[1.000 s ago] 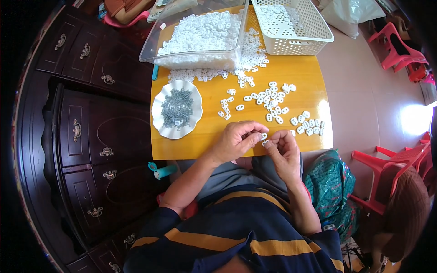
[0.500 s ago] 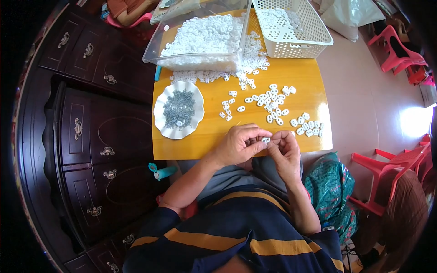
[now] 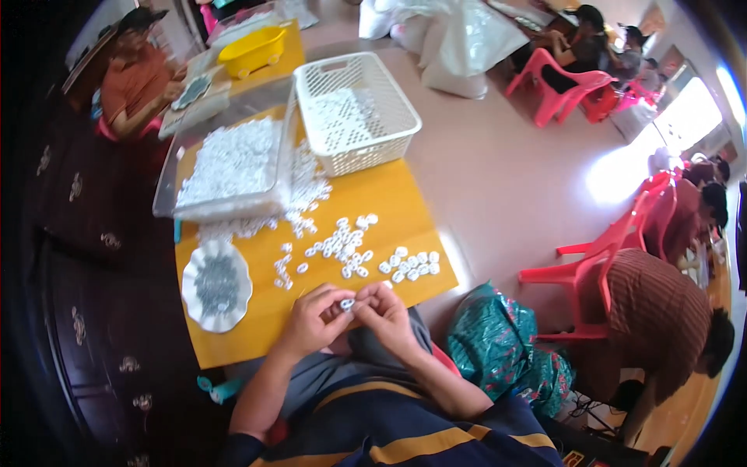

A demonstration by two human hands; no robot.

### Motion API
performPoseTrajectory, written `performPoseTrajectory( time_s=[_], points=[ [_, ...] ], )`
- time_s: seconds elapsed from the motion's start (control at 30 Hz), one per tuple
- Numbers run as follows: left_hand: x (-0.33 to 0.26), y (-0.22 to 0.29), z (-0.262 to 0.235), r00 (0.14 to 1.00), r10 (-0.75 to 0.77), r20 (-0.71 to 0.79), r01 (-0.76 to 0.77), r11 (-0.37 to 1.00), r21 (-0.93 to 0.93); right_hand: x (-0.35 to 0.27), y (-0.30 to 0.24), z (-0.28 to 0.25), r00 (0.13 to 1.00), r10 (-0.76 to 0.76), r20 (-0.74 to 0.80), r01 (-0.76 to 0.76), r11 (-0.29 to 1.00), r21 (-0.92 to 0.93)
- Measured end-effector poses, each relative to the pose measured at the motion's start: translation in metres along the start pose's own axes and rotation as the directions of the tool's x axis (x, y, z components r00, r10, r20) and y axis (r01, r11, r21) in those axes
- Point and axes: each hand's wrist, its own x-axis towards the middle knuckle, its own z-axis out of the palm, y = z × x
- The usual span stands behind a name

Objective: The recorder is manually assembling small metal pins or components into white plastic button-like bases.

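Observation:
Over the table's near edge, my left hand (image 3: pixel 313 321) pinches a small white plastic piece with two dark holes (image 3: pixel 347 303) between thumb and forefinger. My right hand (image 3: pixel 389 317) is closed, its fingertips pressed together at the right end of that piece; what they may grip is hidden. Just beyond lie loose white two-hole pieces (image 3: pixel 342 243), with a tidier group of them (image 3: pixel 411 265) to the right and a few smaller white pieces (image 3: pixel 283 267) to the left. A white wavy-rimmed dish (image 3: pixel 194 311) holds many grey metal screws (image 3: pixel 217 282).
A clear plastic bin (image 3: pixel 233 212) heaped with white parts and a white perforated basket (image 3: pixel 366 156) stand at the table's far side. A green plastic bag (image 3: pixel 490 331) and a red chair (image 3: pixel 576 288) are on the right. A person bends there; another sits far left.
My view has swung to the right and up, so the table sits further left and more people and chairs show. Both hands stay together at the white piece.

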Motion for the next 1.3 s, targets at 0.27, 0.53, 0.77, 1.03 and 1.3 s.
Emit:
performPoseTrajectory(
  time_s=[0.27,0.53,0.77,1.03,1.3],
  points=[
    [0.007,0.002,0.004,0.992,0.126,-0.014,-0.125,0.992,0.035,0.005,-0.002,-0.008,0.999,0.007,0.034,-0.010,0.995,0.102],
    [0.005,0.004,0.008,0.998,-0.044,-0.041,0.041,0.996,-0.080,0.003,-0.011,-0.006,0.998,0.046,0.040,-0.048,0.998,0.048],
    [0.002,0.003,0.002,1.000,0.007,0.005,-0.007,1.000,-0.011,0.003,-0.005,-0.003,0.999,0.037,0.020,-0.038,0.998,0.055],
    [0.007,0.000,0.008,0.996,0.085,0.012,-0.086,0.993,0.081,-0.001,-0.017,0.000,0.992,-0.030,-0.122,0.019,0.996,-0.090],
    [0.000,-0.001,0.005,0.997,0.072,-0.004,-0.071,0.995,0.067,0.000,-0.020,0.002,0.995,0.084,-0.059,-0.081,0.995,0.053]
  ],
)
